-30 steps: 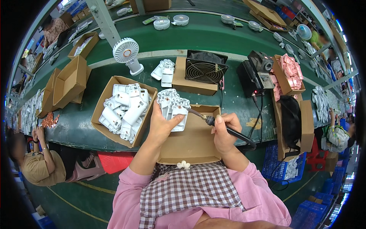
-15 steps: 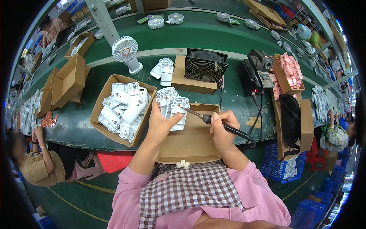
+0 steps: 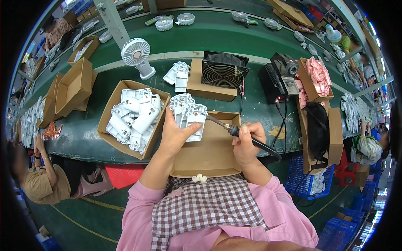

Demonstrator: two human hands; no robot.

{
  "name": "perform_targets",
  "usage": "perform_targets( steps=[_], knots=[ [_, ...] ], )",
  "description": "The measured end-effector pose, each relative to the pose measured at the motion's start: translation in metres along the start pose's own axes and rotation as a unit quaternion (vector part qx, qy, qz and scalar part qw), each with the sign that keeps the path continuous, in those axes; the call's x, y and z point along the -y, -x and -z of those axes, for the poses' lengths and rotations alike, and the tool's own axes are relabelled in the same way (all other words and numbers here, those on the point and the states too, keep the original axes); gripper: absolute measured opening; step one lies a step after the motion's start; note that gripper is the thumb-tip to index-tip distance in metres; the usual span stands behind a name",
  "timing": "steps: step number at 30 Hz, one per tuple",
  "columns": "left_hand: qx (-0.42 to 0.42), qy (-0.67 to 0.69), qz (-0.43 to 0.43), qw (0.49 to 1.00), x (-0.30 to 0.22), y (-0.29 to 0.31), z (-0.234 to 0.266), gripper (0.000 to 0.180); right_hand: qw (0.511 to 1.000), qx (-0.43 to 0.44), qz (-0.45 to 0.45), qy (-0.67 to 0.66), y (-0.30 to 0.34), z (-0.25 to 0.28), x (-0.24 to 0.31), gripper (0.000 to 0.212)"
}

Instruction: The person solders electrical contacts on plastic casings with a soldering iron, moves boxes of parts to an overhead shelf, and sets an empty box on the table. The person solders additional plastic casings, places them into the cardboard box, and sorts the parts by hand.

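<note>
My left hand (image 3: 175, 134) is closed on white plastic housings (image 3: 188, 119), which look like fan handle halves with small metal contacts inside. Like a pen, a soldering iron (image 3: 247, 137) sits in the closed fingers of my right hand (image 3: 248, 146). Its metal tip points at the upper right edge of the housings; whether it touches them I cannot tell. Below both hands lies a shallow cardboard box (image 3: 205, 161). To the left, an open cardboard box (image 3: 109, 140) is filled with more white housings (image 3: 140, 115).
Behind my hands stand a black fan (image 3: 224, 71) on a carton, two loose housings (image 3: 178, 77) and a white handheld fan (image 3: 136, 54). At right are a black soldering station (image 3: 276, 79) with a cord and a box of pink parts (image 3: 317, 79). A co-worker (image 3: 46, 175) sits at far left.
The soldering iron's tip has shifted slightly up and away from the middle of the housings toward their edge. My left hand keeps its hold; the whole view has shifted slightly.
</note>
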State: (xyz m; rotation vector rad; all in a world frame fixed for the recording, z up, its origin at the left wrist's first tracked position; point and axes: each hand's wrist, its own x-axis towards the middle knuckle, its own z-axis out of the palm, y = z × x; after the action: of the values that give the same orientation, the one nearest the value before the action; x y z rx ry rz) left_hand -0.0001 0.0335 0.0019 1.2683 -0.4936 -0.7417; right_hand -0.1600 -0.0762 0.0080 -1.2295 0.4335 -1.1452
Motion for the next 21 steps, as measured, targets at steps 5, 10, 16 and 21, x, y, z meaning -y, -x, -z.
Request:
perform_targets(
  steps=[5,10,16,21],
  knots=[
    [0.015,0.017,-0.001,1.0,-0.006,0.002,-0.005,0.067,0.999,0.01,0.034,-0.019,0.0,0.001,-0.001,0.012],
    [0.001,0.045,0.013,0.999,0.002,0.002,0.001,0.054,0.999,0.031,0.04,0.006,0.001,-0.001,0.003,0.013],
    [-0.024,-0.018,-0.034,0.999,0.001,0.001,-0.004,0.052,0.99,0.081,0.038,0.106,-0.002,0.0,-0.001,0.015],
    [-0.03,-0.04,-0.046,0.998,0.001,0.002,-0.003,0.053,0.987,0.085,0.016,0.134,-0.003,-0.006,0.001,0.017]
  ],
)
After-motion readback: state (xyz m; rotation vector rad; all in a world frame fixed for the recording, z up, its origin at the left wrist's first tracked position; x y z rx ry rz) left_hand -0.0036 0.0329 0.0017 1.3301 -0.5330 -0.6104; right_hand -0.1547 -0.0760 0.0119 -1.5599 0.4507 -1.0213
